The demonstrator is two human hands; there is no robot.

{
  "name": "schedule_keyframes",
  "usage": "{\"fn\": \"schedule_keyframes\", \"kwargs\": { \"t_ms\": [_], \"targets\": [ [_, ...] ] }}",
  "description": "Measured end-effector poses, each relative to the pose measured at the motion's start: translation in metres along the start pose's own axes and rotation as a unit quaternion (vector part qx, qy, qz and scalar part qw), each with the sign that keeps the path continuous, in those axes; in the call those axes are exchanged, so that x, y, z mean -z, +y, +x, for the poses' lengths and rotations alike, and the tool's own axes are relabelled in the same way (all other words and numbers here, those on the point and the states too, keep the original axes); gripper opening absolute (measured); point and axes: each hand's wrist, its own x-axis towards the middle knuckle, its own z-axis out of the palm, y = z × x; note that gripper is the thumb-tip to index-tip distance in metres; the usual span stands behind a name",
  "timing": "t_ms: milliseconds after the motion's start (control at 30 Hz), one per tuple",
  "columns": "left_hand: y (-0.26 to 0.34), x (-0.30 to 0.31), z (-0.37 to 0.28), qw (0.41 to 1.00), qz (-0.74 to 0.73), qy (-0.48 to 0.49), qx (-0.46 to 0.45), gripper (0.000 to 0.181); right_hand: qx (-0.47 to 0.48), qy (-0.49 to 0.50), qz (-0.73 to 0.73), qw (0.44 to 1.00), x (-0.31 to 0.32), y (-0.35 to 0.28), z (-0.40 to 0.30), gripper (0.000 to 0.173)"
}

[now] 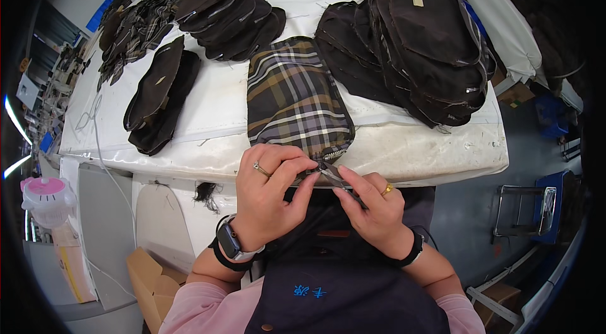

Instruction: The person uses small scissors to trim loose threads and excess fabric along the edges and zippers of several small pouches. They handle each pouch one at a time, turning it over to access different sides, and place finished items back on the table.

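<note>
A plaid fabric piece (298,97) with a zipper (335,154) along its near corner lies at the table's front edge. My left hand (274,187) pinches the cloth by the zipper's end between thumb and forefinger. In my right hand (374,206) is a pair of small metal thread snips (337,178), gripped between thumb and fingers. The blades point left and meet the pinched corner, close to my left fingertips. Whether they touch a thread there is too small to tell.
Dark zippered fabric pieces are stacked at the right (426,36) and back left (227,17). Another dark piece (161,88) lies left. Plaid scraps (142,31) cover the far left of the white table (213,107). A thread tuft (207,194) hangs below the edge; a pink-lidded cup (47,201) stands left.
</note>
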Motion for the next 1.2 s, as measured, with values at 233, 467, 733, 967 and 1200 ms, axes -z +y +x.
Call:
{"fn": "schedule_keyframes", "kwargs": {
  "t_ms": [233, 467, 733, 967, 1200],
  "targets": [
    [-0.001, 0.001, -0.001, 1.0, -0.004, -0.002, 0.002, 0.027, -0.011, 0.01, 0.011, 1.0, -0.007, -0.001, -0.003, 0.045],
    [0.003, 0.002, 0.0, 1.0, -0.007, -0.01, 0.019, 0.026, -0.004, 0.005, 0.013, 1.0, -0.004, 0.0, -0.001, 0.043],
    [0.002, 0.007, 0.001, 0.999, -0.034, -0.028, 0.025, 0.03, 0.004, -0.018, 0.027, 0.999, 0.003, 0.0, 0.001, 0.04],
    [-0.001, 0.019, 0.001, 0.996, -0.058, -0.019, 0.072, 0.033, -0.036, 0.026, 0.015, 0.999, 0.014, 0.003, 0.028, 0.04],
    [0.002, 0.01, 0.003, 0.999, -0.016, 0.0, 0.049, 0.019, -0.021, 0.031, 0.052, 0.998, -0.022, 0.016, 0.054, 0.041]
  ]
}}
